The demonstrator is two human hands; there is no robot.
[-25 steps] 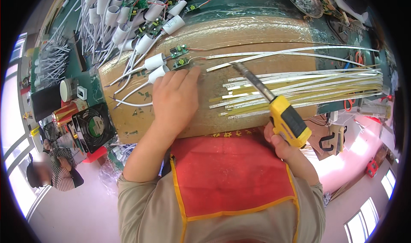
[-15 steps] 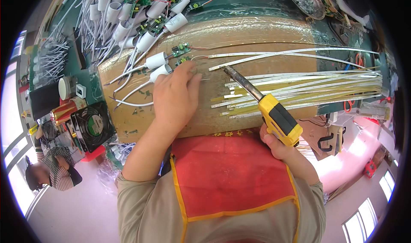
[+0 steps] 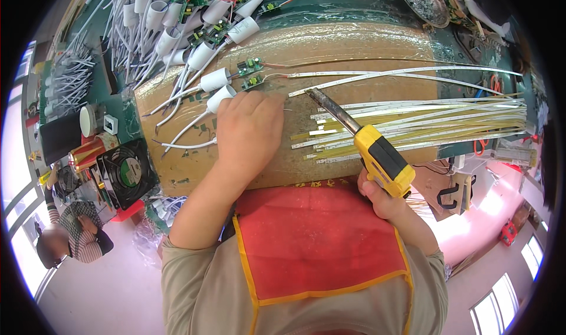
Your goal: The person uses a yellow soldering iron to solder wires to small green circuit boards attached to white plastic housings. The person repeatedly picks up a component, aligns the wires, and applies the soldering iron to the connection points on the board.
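Note:
My right hand (image 3: 377, 194) grips the handle of a yellow and black soldering gun (image 3: 386, 161). Its dark metal tip rests at or just over the left end of a white LED strip (image 3: 354, 81); contact is unclear. My left hand (image 3: 250, 131) is curled palm down on the board, its fingertips hidden underneath. A thin wire pokes out beside its right edge, and a white cable (image 3: 188, 144) runs in from the left. Just beyond its knuckles lie two white lamp caps (image 3: 214, 80) and small green circuit boards (image 3: 253, 81), one wired to another strip.
A bundle of LED strips (image 3: 413, 120) lies at the right of the brown board (image 3: 283, 164). White caps with cables and circuit boards (image 3: 200, 55) heap at the far left. A black fan (image 3: 125, 173) stands left; a metal dish (image 3: 421, 3) sits far right. Another person (image 3: 73, 232) is at lower left.
My left hand has shifted slightly right, and its fingers have curled under, uncovering the nearer circuit board. The soldering gun has dipped a little toward me, its tip still by the strip end.

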